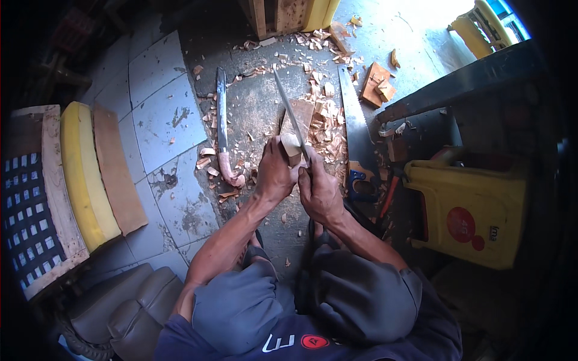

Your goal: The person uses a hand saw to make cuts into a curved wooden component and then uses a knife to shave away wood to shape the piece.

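My left hand (272, 171) is closed on a pale wooden block (291, 144). Beside it, my right hand (318, 189) grips a long, narrow metal tool (284, 96), a blade or file, slanting up and leftward across the block. Behind the block is a brown board (297, 114) amid curled wood shavings (325, 120). To the left lies a large knife (222, 114) with a pale curved handle. A handsaw (354, 120) with a blue-and-black handle lies to the right.
Small wood pieces (376, 84) lie at upper right, near a dark beam (451, 78). A yellow container (466, 213) and red-handled tool (388, 198) are right. Padded boards (84, 174) and a crate (30, 216) stand left, a grey cushion (114, 307) lower left, wooden furniture (277, 12) at top.
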The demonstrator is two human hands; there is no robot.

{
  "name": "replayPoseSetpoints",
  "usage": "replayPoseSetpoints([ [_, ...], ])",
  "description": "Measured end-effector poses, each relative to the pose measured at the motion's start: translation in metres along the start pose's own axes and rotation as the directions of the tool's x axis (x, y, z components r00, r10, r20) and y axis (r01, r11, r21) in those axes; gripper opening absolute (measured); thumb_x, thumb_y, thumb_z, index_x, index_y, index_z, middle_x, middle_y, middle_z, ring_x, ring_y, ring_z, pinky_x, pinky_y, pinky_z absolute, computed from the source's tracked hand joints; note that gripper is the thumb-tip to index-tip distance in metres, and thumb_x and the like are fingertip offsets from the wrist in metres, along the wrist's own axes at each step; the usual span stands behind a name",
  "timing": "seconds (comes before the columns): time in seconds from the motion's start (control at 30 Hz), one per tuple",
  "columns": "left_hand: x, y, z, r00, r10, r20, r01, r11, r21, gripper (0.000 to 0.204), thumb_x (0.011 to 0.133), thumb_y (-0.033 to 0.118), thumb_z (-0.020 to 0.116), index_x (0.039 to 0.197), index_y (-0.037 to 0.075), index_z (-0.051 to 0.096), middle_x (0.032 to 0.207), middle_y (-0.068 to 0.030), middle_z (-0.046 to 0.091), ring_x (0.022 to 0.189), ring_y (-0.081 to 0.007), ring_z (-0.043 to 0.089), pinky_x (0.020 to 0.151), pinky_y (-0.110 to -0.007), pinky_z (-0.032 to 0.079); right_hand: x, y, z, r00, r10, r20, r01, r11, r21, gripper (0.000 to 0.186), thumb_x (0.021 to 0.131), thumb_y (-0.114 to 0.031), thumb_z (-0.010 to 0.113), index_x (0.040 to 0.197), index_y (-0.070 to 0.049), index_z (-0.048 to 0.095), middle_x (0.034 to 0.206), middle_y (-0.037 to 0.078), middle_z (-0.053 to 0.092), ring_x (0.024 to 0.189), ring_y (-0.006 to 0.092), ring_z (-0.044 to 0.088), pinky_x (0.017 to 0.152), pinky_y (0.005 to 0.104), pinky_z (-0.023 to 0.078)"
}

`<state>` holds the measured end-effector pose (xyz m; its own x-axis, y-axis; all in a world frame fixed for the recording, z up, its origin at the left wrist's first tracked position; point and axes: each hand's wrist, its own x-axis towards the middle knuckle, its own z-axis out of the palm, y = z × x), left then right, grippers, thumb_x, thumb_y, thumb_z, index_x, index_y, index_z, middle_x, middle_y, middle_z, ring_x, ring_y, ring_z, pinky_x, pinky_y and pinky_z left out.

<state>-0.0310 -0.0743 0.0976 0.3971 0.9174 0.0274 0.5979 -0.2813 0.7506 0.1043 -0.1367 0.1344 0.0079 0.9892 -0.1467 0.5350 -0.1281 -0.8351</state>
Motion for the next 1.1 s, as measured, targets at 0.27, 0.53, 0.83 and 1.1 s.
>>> replayPoseSetpoints([
  [0.27, -0.01, 0.001, 0.004, 0.993, -0.043, -0.113, 0.04, 0.999, -0.023, 0.042, 0.088, 0.019, 0.063, 0.122, -0.004, 0.055, 0.112, -0.0262, 0.057, 0.107, -0.0451, 0.055, 0.095, -0.052, 0.046, -0.002, -0.005, -0.003, 0.995, -0.067, -0.074, 0.069, 0.998, 0.015, 0.052, 0.099, -0.013, 0.054, 0.148, -0.006, 0.039, 0.086, 0.034, 0.064, 0.08, 0.0482, 0.069, 0.066, 0.0569, 0.051],
  [0.53, -0.017, -0.01, 0.01, 0.993, 0.0, -0.115, -0.001, 1.0, -0.011, 0.041, 0.084, 0.019, 0.072, 0.118, 0.0, 0.058, 0.115, -0.0228, 0.06, 0.112, -0.0423, 0.055, 0.097, -0.054, 0.046, -0.001, 0.003, 0.005, 0.989, -0.094, -0.111, 0.087, 0.994, -0.06, 0.054, 0.097, -0.007, 0.054, 0.148, -0.006, 0.04, 0.078, 0.028, 0.066, 0.067, 0.0432, 0.069, 0.061, 0.0515, 0.052],
  [0.83, -0.014, -0.016, 0.016, 0.987, -0.028, -0.156, 0.013, 0.995, -0.095, 0.045, 0.084, 0.017, 0.073, 0.123, 0.003, 0.056, 0.103, -0.0197, 0.061, 0.104, -0.0412, 0.057, 0.091, -0.051, 0.049, 0.009, -0.005, -0.006, 0.995, -0.062, -0.084, 0.059, 0.997, -0.04, 0.056, 0.097, -0.013, 0.053, 0.15, -0.006, 0.036, 0.071, 0.029, 0.064, 0.07, 0.0497, 0.067, 0.063, 0.0584, 0.051],
  [1.1, -0.018, -0.032, 0.026, 0.972, -0.064, -0.227, 0.061, 0.998, -0.02, 0.048, 0.086, 0.021, 0.074, 0.127, 0.003, 0.056, 0.118, -0.0176, 0.059, 0.099, -0.039, 0.063, 0.09, -0.049, 0.052, 0.003, 0.0, 0.005, 0.997, -0.031, -0.069, 0.029, 0.999, -0.032, 0.053, 0.099, -0.014, 0.054, 0.149, -0.007, 0.039, 0.078, 0.03, 0.066, 0.072, 0.0472, 0.069, 0.063, 0.0531, 0.053],
])
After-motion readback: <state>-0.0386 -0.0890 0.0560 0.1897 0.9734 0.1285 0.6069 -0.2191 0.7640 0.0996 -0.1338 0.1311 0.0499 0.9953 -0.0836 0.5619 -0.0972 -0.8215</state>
